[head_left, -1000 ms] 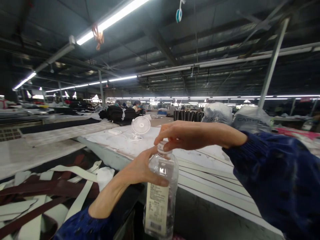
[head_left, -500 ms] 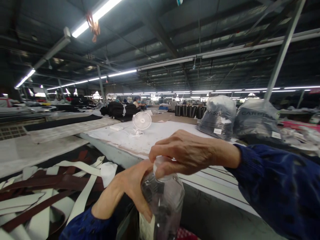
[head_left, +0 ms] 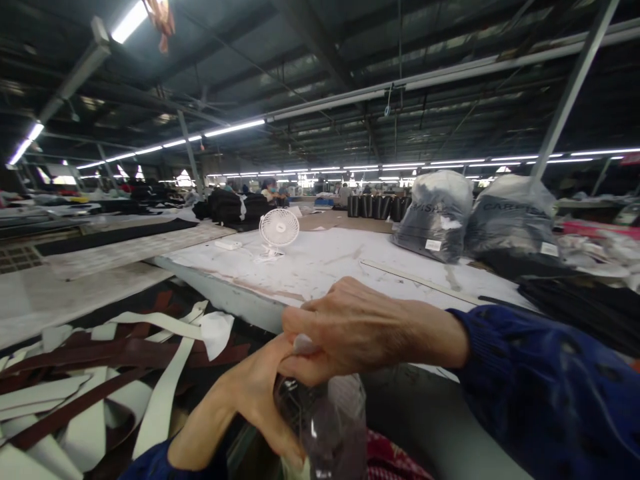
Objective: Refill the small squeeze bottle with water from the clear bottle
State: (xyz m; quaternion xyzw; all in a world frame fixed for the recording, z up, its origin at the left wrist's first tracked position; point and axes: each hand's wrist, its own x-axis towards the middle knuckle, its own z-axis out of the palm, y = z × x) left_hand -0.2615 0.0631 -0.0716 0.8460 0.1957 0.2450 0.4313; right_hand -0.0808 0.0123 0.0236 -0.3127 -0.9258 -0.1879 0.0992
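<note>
A clear plastic bottle (head_left: 334,430) is at the lower middle of the head view, close to my body, its bottom cut off by the frame. My left hand (head_left: 257,387) is wrapped round the bottle's left side near the shoulder, thumb pointing down along it. Over the bottle's top, my right hand (head_left: 345,330) is closed, pinching the whitish cap (head_left: 303,345) between thumb and curled fingers. The fingers hide most of the neck, so I cannot tell whether the cap is on it or loose.
Beyond the hands is a white-covered table (head_left: 320,260) with a small white fan (head_left: 279,228). Filled plastic bags (head_left: 433,217) stand at its right. Cream and brown strips (head_left: 125,363) lie heaped on the left. Red patterned cloth (head_left: 393,457) shows beside the bottle. A person (head_left: 271,191) is far back.
Both hands and the bottle have come lower and slightly left. My right hand has turned, its fingers now covering more of the cap. The surroundings sit higher in view.
</note>
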